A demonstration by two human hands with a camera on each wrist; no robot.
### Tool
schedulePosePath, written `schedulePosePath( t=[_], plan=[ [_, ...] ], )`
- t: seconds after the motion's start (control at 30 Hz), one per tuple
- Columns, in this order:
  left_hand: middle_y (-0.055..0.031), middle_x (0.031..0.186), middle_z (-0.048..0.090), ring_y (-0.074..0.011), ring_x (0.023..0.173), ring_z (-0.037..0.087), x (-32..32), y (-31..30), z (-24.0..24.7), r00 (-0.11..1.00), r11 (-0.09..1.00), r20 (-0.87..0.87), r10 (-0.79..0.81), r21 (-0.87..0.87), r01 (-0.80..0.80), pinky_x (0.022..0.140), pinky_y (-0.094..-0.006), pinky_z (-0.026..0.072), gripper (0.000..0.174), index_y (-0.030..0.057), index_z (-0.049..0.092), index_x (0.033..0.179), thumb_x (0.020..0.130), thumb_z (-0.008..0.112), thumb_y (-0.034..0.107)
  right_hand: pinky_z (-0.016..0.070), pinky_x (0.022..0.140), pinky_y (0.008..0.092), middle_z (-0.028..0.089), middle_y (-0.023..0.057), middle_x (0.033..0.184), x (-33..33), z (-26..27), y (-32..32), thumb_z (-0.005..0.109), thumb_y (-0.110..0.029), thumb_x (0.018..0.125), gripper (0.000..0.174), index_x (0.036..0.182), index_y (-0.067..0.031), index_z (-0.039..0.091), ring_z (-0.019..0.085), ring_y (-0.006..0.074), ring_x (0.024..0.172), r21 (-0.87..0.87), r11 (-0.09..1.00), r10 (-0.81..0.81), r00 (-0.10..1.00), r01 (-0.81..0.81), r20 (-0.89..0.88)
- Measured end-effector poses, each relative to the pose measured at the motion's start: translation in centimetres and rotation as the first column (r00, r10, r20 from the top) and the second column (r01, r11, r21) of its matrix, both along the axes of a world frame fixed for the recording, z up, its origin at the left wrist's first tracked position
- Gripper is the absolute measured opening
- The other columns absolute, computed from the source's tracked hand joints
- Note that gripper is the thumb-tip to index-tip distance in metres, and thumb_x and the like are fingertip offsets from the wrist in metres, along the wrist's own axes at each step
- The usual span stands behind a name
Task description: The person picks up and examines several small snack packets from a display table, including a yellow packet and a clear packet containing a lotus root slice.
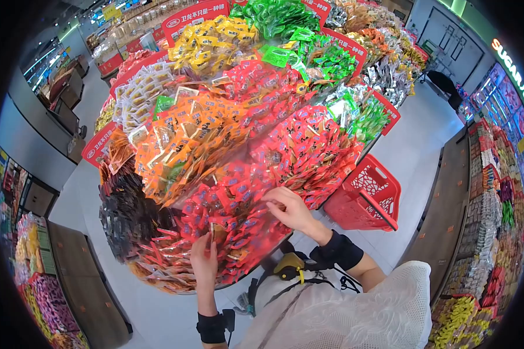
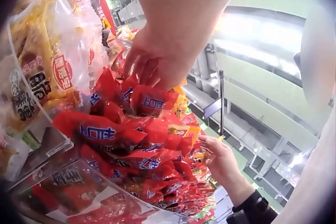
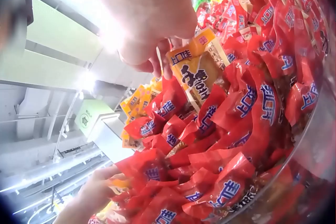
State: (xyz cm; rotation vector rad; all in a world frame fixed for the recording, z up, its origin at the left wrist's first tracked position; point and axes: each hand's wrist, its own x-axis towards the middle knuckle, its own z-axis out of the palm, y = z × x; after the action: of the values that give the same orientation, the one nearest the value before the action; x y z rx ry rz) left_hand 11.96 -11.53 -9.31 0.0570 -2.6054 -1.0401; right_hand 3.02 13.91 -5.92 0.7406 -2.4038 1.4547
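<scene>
In the head view my left hand (image 1: 205, 262) is low at the near side of a heap of red snack packets (image 1: 239, 189). Thumb and fingers pinch a brownish snack packet (image 1: 219, 231); a yellow edge (image 3: 119, 183) shows under these fingers in the right wrist view. Farther right, my right hand (image 1: 292, 210) hovers low over the red packets with its fingers bent. Close by its fingertips, an orange-yellow packet (image 3: 199, 69) stands up among the red ones in the right wrist view. I cannot tell whether the right fingers grip it.
Orange packets (image 1: 186, 134), dark packets (image 1: 128, 212) and green packets (image 1: 276, 20) lie heaped on the same round display. A red shopping basket (image 1: 367, 195) stands at its right side. A clear plastic divider (image 2: 73, 145) edges the heap. Stocked shelves (image 1: 483, 232) line the right.
</scene>
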Motion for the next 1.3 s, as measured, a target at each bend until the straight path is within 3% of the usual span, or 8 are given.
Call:
schedulePosePath(
  t=[0.27, 0.47, 0.9, 0.97, 1.1, 1.17, 1.23, 1.3],
  plan=[
    [-0.016, 0.099, 0.055, -0.0304, 0.094, 0.052, 1.0, 0.6, 1.8, 0.995, 1.0, -0.097, 0.029, 0.006, -0.029, 0.081, -0.0369, 0.0417, 0.031, 0.0021, 0.055, 0.106, 0.076, 0.059, 0.004, 0.0475, 0.06, 0.026, 0.057, 0.0073, 0.089, -0.6, 0.4, 0.2, 0.054, -0.004, 0.079, 0.015, 0.093, -0.0033, 0.058, 0.056, 0.0194, 0.078, 0.025, 1.0, 0.016, 0.999, -0.015, -0.031],
    [-0.0138, 0.094, 0.056, -0.0282, 0.089, 0.053, 0.8, 4.5, 4.1, 0.974, 0.993, -0.206, -0.092, 0.048, 0.104, 0.079, -0.0347, 0.0423, 0.031, 0.0022, 0.057, 0.102, 0.072, 0.062, 0.0, 0.0453, 0.068, 0.0304, 0.057, 0.0085, 0.087, -1.3, 0.7, 1.0, 0.055, -0.007, 0.079, 0.012, 0.09, -0.0044, 0.058, 0.055, 0.0234, 0.081, -0.014, 1.0, 0.027, 0.999, -0.027, -0.025],
    [-0.0117, 0.093, 0.058, -0.0264, 0.086, 0.055, -4.1, 15.6, 4.5, 0.966, 0.978, -0.154, -0.207, 0.0, 0.209, 0.075, -0.0319, 0.044, 0.026, 0.0029, 0.058, 0.098, 0.072, 0.061, 0.002, 0.0455, 0.072, 0.0307, 0.058, 0.0095, 0.089, -5.4, 1.1, 6.9, 0.056, -0.002, 0.077, 0.014, 0.09, -0.0026, 0.058, 0.057, 0.0239, 0.084, -0.057, 0.975, 0.207, 0.973, -0.214, -0.105],
    [-0.0113, 0.091, 0.058, -0.026, 0.084, 0.056, -4.7, 16.7, 4.3, 0.965, 0.979, -0.171, -0.2, -0.006, 0.202, 0.074, -0.0315, 0.0443, 0.025, 0.0032, 0.059, 0.097, 0.073, 0.061, 0.003, 0.0456, 0.072, 0.0316, 0.058, 0.0088, 0.087, -6.2, 2.9, 8.5, 0.058, -0.005, 0.077, 0.012, 0.089, -0.0043, 0.059, 0.057, 0.0238, 0.082, -0.206, 0.961, 0.218, 0.966, -0.187, 0.138],
    [-0.0108, 0.084, 0.059, -0.0247, 0.078, 0.057, -5.7, 18.7, 4.2, 0.985, 0.994, -0.132, -0.11, -0.033, 0.107, 0.07, -0.0313, 0.0445, 0.023, 0.0028, 0.059, 0.096, 0.074, 0.06, 0.002, 0.0458, 0.071, 0.0313, 0.06, 0.0093, 0.084, -12.4, 8.6, 12.3, 0.059, -0.004, 0.076, 0.012, 0.088, -0.0045, 0.061, 0.058, 0.0231, 0.079, -0.039, 0.985, 0.143, 0.918, -0.169, -0.37],
    [-0.0106, 0.081, 0.06, -0.024, 0.075, 0.057, -5.8, 19.4, 4.5, 0.988, 0.996, -0.124, -0.089, -0.03, 0.086, 0.068, -0.0311, 0.0445, 0.022, 0.0025, 0.06, 0.096, 0.074, 0.06, 0.002, 0.0439, 0.073, 0.0292, 0.06, 0.0075, 0.084, -13.9, 11.0, 13.5, 0.056, -0.002, 0.077, 0.01, 0.086, -0.0013, 0.061, 0.057, 0.0195, 0.082, -0.119, 0.973, 0.164, 0.955, -0.198, -0.246],
    [-0.0098, 0.078, 0.059, -0.0241, 0.072, 0.057, -6.0, 20.0, 4.5, 0.986, 0.997, -0.148, -0.079, -0.026, 0.076, 0.065, -0.0316, 0.0446, 0.022, 0.0022, 0.059, 0.095, 0.073, 0.06, 0.002, 0.0444, 0.071, 0.0273, 0.06, 0.007, 0.084, -16.4, 12.0, 14.9, 0.056, -0.003, 0.078, 0.01, 0.087, -0.0005, 0.061, 0.057, 0.0174, 0.08, -0.045, 0.984, 0.143, 0.914, -0.173, -0.381],
    [-0.0095, 0.077, 0.059, -0.0242, 0.07, 0.057, -6.3, 20.7, 4.6, 0.984, 0.998, -0.165, -0.07, -0.012, 0.068, 0.063, -0.0318, 0.0448, 0.022, 0.0016, 0.059, 0.095, 0.073, 0.06, 0.001, 0.0465, 0.063, 0.0264, 0.06, 0.0075, 0.081, -18.6, 12.4, 15.9, 0.058, -0.005, 0.077, 0.01, 0.086, -0.0033, 0.062, 0.058, 0.0166, 0.076, -0.106, 0.983, 0.113, 0.951, -0.149, -0.288]
  ],
)
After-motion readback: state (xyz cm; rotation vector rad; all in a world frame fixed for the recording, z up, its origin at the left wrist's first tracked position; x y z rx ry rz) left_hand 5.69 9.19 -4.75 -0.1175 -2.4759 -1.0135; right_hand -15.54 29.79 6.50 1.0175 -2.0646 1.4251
